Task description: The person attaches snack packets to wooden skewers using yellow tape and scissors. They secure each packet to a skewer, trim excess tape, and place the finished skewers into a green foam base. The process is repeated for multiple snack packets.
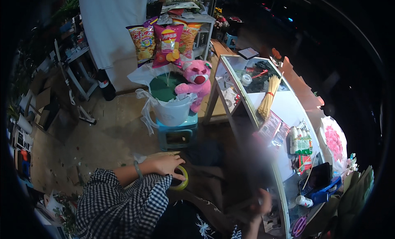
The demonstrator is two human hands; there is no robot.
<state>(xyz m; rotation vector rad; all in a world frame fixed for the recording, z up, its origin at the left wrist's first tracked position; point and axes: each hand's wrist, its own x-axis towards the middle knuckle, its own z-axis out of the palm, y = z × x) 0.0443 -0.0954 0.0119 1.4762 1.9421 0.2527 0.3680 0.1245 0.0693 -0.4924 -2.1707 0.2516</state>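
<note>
My left hand (166, 167), with a bracelet at the wrist, grips a roll of yellow-green tape (183, 182) low in front of me. My right hand (262, 203) is raised beside the glass counter's near side; motion smears its fingers, and nothing can be made out in it. Ahead, a white bucket (175, 111) with green foam (158, 87) inside stands on a blue stool (177, 134). A pink plush bear (200, 79) leans on the bucket's right rim. Bright snack bags (168, 41) rise above the foam, with thin sticks below them.
On the glass counter (284, 183) at the right lie a bundle of bamboo sticks (270, 97), small snack packs (301, 140), a white bottle (304, 201) and purple scissors (299, 226). A pink bouquet (334, 142) stands beyond it. A white curtain (113, 33) hangs at the back.
</note>
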